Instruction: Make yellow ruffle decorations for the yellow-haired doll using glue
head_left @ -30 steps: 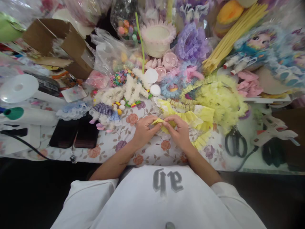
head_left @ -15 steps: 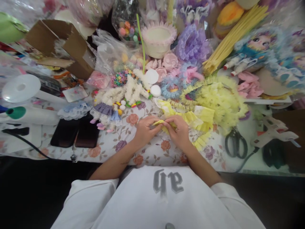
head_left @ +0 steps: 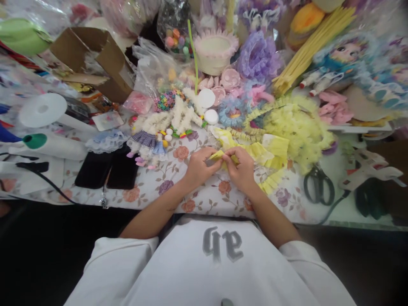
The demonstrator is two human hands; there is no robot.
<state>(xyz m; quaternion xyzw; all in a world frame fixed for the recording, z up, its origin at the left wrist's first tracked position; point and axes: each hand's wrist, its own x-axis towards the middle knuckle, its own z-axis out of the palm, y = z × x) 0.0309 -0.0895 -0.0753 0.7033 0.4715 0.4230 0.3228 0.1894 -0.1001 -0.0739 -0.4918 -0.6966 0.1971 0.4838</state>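
Observation:
Both hands meet over the flowered tablecloth (head_left: 204, 197) near the table's front edge. My left hand (head_left: 198, 168) pinches the end of a yellow pleated ribbon (head_left: 269, 151), fingers closed on it. My right hand (head_left: 241, 170) is closed on the same ribbon just to the right, fingertips almost touching the left ones. The ribbon trails away to the right into a pile of yellow frilly trim (head_left: 296, 127).
Black scissors (head_left: 318, 187) and a white glue gun (head_left: 369, 168) lie at the right. Two dark phones (head_left: 108, 170) lie at the left beside a small doll (head_left: 148, 142). A cardboard box (head_left: 95, 59), bags of beads, lace rosettes and yellow sticks (head_left: 312, 42) crowd the back.
Both hands have shifted slightly up and right while still pinching the yellow ribbon. The view has tilted a little; nothing else on the table moved.

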